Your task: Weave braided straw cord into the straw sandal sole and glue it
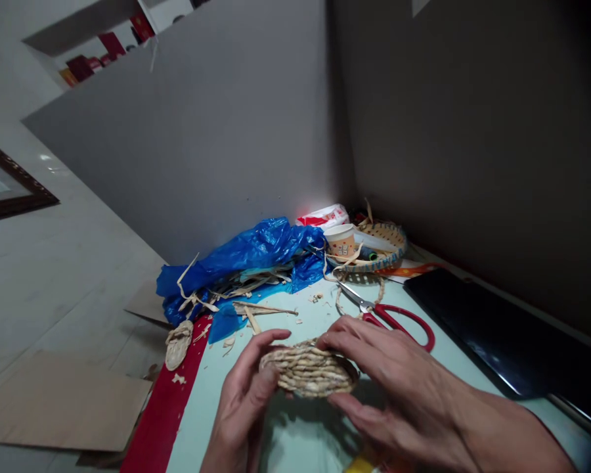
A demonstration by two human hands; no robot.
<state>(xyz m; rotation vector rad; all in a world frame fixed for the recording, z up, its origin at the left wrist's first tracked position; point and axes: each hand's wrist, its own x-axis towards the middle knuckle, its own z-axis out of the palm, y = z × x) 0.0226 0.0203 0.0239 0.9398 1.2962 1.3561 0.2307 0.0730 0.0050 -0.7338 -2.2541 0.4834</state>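
Note:
A small oval woven straw piece (311, 372), made of thick twisted rows, is held up above the table between both hands. My left hand (249, 394) grips its left end, the thumb on the near face and the other fingers partly hidden behind. At the right end, my right hand (398, 381) has its fingers over the top edge and its thumb at the lower edge. Red-handled scissors (398, 322) lie just beyond my right hand, blades pointing away to the left. A tiny straw slipper (179, 345) rests on the red strip at the table's left edge.
A blue plastic bag (256, 253) with dry straw strands lies at the back. Beside it stand a paper cup (341, 242) and a shallow woven basket (391, 240). A black flat slab (492, 335) occupies the right side. Grey panels (236, 125) enclose the table's back and right.

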